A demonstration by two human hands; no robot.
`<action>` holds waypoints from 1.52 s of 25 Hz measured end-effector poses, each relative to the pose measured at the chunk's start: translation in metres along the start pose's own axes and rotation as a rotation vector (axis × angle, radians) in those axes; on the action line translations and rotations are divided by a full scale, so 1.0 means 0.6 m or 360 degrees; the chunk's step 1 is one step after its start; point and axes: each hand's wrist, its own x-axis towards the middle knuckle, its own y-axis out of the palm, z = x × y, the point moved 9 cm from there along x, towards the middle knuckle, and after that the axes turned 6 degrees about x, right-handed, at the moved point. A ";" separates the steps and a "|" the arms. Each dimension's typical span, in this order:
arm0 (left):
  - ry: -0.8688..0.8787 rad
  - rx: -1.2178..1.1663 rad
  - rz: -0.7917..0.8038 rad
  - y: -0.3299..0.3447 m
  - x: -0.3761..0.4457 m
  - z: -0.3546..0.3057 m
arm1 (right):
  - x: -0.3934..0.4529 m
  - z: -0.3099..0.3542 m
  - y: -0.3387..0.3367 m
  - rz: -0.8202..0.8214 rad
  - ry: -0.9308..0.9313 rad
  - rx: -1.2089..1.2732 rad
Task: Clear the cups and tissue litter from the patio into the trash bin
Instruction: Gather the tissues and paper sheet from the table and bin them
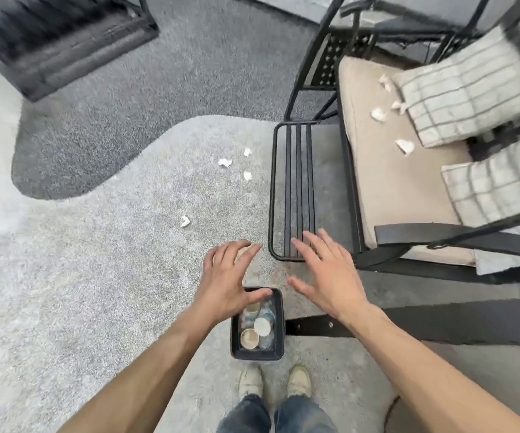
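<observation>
Hands [279,276] spread over rect. black bin [279,323], cups [254,334] inside.

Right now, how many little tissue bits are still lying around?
8: four on the floor, four on the bench cushion. More may hide under the pillows.

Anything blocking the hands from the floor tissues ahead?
Nothing visible. The four tissue scraps, the nearest one included, lie on open carpet ahead of the left hand and right hand, both empty. The black footrest stands to their right, apart.
</observation>
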 end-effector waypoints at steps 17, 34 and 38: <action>0.0978 -0.0164 -0.0104 -0.172 0.016 -0.402 | -0.342 -0.113 -0.305 -0.0532 0.0594 -0.0165; 0.1948 -0.0508 0.0252 0.002 -0.316 -1.098 | -1.166 -0.338 -0.325 -0.0840 0.1862 -0.0139; 0.2024 -0.0515 0.0385 0.045 -0.368 -1.178 | -1.285 -0.353 -0.292 -0.0854 0.2102 -0.0042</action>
